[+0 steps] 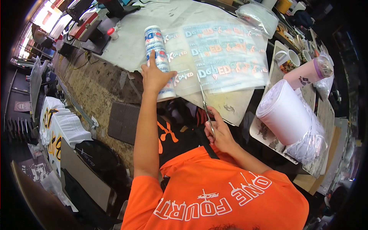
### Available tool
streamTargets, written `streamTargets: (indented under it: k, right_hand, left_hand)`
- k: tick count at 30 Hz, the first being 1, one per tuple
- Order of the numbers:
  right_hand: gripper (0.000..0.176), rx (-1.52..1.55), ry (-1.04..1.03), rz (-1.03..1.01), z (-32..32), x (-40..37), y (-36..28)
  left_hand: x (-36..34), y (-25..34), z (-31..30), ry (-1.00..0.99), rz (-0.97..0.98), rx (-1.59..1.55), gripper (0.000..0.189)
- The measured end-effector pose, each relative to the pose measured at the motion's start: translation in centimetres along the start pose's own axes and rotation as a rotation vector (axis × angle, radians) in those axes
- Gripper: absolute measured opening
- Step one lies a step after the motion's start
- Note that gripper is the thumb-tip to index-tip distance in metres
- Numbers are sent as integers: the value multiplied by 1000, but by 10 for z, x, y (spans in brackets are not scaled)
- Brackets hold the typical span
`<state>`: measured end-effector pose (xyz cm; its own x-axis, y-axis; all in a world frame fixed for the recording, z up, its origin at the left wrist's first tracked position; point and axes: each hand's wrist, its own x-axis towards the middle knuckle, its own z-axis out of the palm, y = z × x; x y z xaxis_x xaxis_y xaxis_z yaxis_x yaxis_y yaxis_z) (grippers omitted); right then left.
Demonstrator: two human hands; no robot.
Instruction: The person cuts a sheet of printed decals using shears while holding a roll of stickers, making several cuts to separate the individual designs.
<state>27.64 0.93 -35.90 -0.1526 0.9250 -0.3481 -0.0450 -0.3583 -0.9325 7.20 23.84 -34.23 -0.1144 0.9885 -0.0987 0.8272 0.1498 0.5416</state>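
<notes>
My left hand [156,74] lies on a roll of printed film [156,42], its fingers spread, the index finger pointing up along the roll and the thumb out to the right. From the roll a translucent printed sheet [230,53] stretches right across the pale table. My right hand [220,132] is wrapped round the handles of metal scissors [204,102] below the sheet's near edge. The scissors point up and away, with their blades at the sheet, left of its denser printed part.
A tray [255,132] on the right bears a large white roll [285,111], mugs [287,60] and a pink tumbler [303,78]. A red-capped bottle [112,33] stands at the upper left. Plastic-wrapped items [258,19] lie at the back right.
</notes>
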Motion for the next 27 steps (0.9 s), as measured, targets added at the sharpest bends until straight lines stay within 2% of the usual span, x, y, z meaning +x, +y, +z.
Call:
streamTargets:
  k: [13,27]
  right_hand:
    - [60,-11,8,18,0,0,-2]
    - [58,110,-11,20,-1,2,9]
  left_hand:
    - [-4,8,1,2,-7,82,131]
    - [-5,8,0,4,-3,80,131]
